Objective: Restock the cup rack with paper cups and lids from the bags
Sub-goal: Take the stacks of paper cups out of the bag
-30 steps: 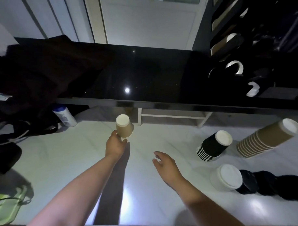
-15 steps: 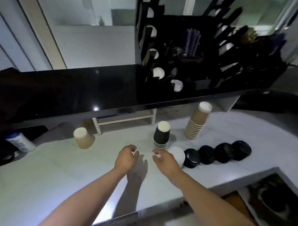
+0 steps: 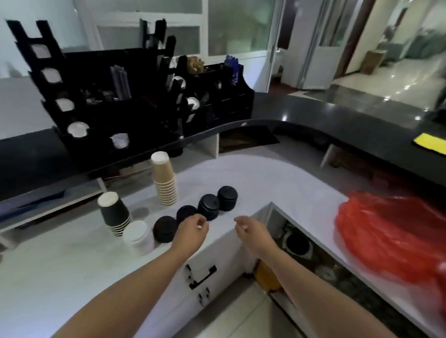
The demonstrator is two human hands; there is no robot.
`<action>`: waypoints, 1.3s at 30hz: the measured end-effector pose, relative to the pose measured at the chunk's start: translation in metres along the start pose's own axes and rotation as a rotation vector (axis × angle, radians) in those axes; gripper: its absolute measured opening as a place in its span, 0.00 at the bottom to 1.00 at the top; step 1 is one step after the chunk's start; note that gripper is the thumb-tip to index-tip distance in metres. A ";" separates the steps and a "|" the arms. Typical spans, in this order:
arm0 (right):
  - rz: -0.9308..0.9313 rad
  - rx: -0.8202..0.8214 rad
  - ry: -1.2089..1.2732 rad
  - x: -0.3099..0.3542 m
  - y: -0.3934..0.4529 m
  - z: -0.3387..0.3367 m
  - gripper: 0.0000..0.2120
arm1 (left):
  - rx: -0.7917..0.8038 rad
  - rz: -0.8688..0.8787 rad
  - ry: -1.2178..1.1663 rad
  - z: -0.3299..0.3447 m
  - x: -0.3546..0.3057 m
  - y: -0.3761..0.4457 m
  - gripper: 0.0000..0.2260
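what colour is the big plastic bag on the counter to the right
Red. The plastic bag lies crumpled on the white counter, plainest in the head view.

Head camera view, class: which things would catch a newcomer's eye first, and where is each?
The bright red plastic bag on the white counter at the far right stands out most. Next come the stacks left of centre on the counter: tan paper cups, black paper cups, a white lid stack and a row of black lids. Behind them, the black cup rack stands on the dark ledge.
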State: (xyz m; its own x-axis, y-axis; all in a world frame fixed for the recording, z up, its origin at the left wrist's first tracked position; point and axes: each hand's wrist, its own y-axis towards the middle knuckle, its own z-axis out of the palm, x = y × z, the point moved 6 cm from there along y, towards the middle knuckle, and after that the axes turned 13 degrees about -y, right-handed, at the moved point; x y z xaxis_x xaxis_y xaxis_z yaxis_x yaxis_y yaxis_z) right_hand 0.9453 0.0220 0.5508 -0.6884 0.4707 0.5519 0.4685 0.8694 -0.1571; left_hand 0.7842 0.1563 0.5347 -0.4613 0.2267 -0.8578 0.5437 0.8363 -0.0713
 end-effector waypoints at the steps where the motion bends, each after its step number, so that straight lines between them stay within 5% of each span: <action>1: 0.020 -0.030 0.003 -0.023 -0.009 -0.018 0.19 | 0.039 0.017 -0.006 0.025 -0.015 0.002 0.12; 5: 0.121 -0.147 0.034 -0.110 -0.044 -0.075 0.11 | 0.164 0.121 -0.023 0.118 -0.077 0.006 0.10; 13: 0.432 -0.361 0.064 -0.255 -0.106 -0.148 0.15 | 0.505 0.285 0.019 0.281 -0.176 -0.001 0.11; 27: 0.942 -0.730 0.136 -0.404 -0.267 -0.221 0.10 | 0.963 0.722 0.001 0.492 -0.316 -0.051 0.06; 39: 1.070 -0.675 -0.031 -0.533 -0.380 -0.277 0.14 | 1.135 0.891 0.070 0.646 -0.395 -0.158 0.08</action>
State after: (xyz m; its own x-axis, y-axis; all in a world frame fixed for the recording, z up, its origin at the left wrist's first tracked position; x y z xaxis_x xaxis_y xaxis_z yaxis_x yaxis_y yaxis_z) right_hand 1.2877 -0.6010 0.5435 0.2000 0.9000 0.3872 0.9795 -0.1925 -0.0586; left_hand 1.3332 -0.3876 0.5559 0.3070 0.5028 -0.8081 0.9012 -0.4265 0.0770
